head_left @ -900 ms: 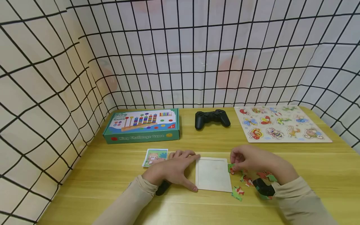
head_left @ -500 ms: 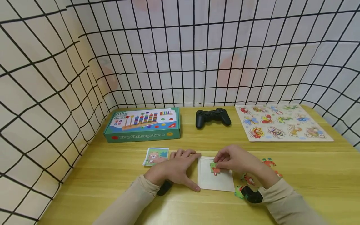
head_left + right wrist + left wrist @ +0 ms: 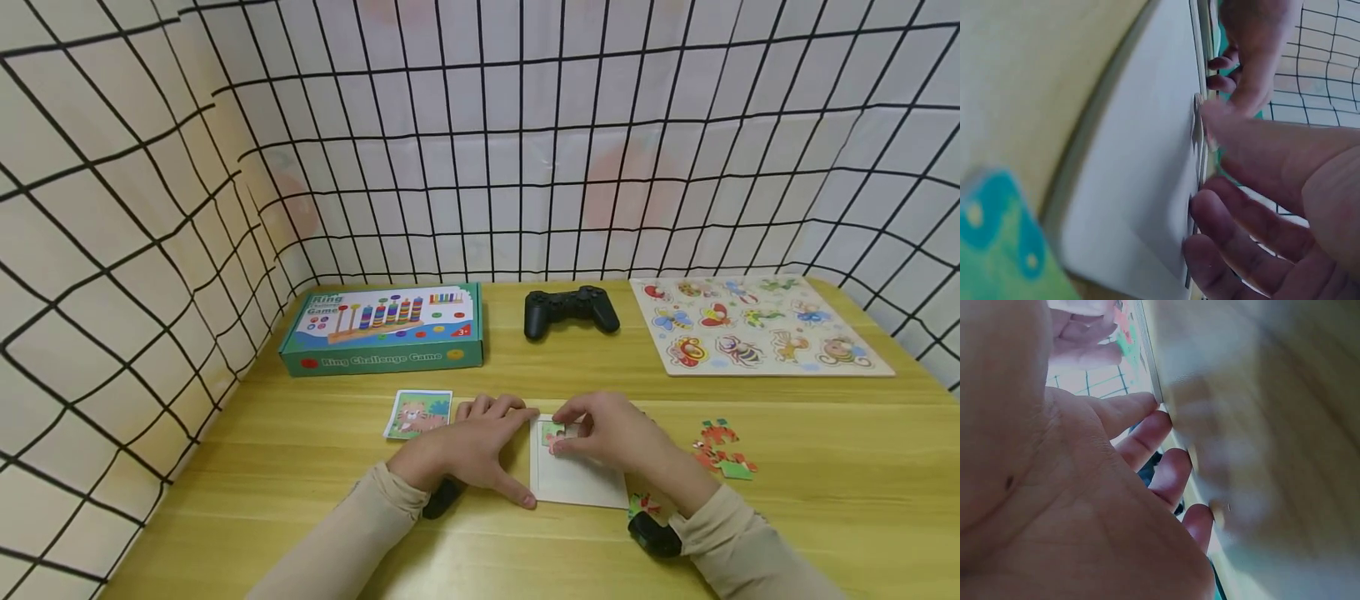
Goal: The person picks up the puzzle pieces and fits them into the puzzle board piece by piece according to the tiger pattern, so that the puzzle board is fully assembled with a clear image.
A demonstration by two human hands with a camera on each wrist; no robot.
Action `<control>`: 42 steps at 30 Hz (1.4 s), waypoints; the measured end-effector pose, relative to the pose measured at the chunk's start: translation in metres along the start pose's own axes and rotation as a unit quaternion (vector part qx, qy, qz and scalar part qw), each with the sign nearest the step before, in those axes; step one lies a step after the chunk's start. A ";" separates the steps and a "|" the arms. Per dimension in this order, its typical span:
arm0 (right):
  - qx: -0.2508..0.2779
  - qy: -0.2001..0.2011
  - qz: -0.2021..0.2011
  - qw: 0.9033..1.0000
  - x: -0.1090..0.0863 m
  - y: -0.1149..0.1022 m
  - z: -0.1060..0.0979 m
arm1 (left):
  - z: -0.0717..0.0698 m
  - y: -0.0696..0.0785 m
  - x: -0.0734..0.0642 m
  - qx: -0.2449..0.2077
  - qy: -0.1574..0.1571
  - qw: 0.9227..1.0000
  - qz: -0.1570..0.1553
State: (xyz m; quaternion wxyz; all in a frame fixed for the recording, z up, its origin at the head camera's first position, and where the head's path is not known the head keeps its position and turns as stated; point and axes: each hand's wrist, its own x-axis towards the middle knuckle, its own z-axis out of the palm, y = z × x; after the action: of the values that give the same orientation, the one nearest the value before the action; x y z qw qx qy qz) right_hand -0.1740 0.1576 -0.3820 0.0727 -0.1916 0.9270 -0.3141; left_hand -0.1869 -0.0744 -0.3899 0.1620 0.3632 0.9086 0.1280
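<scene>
A shallow square puzzle tray (image 3: 577, 487) lies on the table in front of me. At its upper left corner is a green and orange jigsaw piece (image 3: 551, 433), which my right hand (image 3: 615, 433) pinches between thumb and fingers close over the tray's floor. My left hand (image 3: 480, 450) rests along the tray's left edge, thumb and index finger spread towards its two left corners. In the left wrist view, the fingertips (image 3: 1172, 465) of that hand sit on the tabletop by the tray. The right wrist view shows the tray's pale floor (image 3: 1141, 125) beside the right fingers.
Several loose jigsaw pieces (image 3: 718, 432) lie right of the tray, one (image 3: 641, 503) partly behind the right wrist. A tiger picture card (image 3: 417, 414) is left of the left hand. Behind stand a Ring Challenge Game box (image 3: 382, 329), a black game controller (image 3: 572, 311) and an insect puzzle board (image 3: 757, 325).
My right hand has picked up a jigsaw piece from beside the tray and carried it left to the tray's upper left corner. The left hand has stayed at the tray's edge.
</scene>
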 end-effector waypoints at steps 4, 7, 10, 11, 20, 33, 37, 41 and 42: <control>-0.012 -0.009 0.001 1.000 -0.001 -0.002 0.000 | 0.000 0.000 0.000 0.001 0.000 1.000 0.000; -0.022 -0.013 -0.017 1.000 -0.001 -0.002 0.001 | 0.000 0.000 0.000 0.001 0.000 1.000 0.000; -0.029 -0.017 -0.037 0.999 -0.001 -0.001 0.002 | 0.000 0.000 0.000 0.003 0.000 1.000 0.000; -0.033 -0.018 -0.044 0.998 -0.001 -0.001 0.002 | 0.000 0.001 0.000 0.003 0.000 1.000 0.000; -0.048 -0.024 -0.074 0.996 0.000 0.000 0.005 | -0.001 0.001 0.000 0.001 -0.006 1.000 -0.003; -0.080 -0.005 -0.064 0.995 0.000 -0.003 0.007 | 0.000 -0.001 0.001 -0.005 -0.009 1.000 0.000; -0.081 -0.005 -0.054 0.995 -0.001 -0.004 0.007 | 0.000 -0.001 0.001 -0.007 -0.009 1.000 -0.001; -0.082 -0.002 -0.040 0.996 0.000 -0.005 0.008 | 0.001 -0.001 0.001 -0.009 -0.008 1.000 0.000; -0.082 -0.002 -0.036 0.996 0.000 -0.005 0.008 | 0.001 -0.001 0.001 -0.009 -0.008 1.000 0.000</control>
State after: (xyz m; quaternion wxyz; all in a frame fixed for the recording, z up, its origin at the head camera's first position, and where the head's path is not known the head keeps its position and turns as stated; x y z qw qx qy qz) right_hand -0.1701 0.1491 -0.3854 0.0467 -0.2309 0.9419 -0.2393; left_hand -0.1879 -0.0746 -0.3909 0.1720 0.3631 0.9060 0.1332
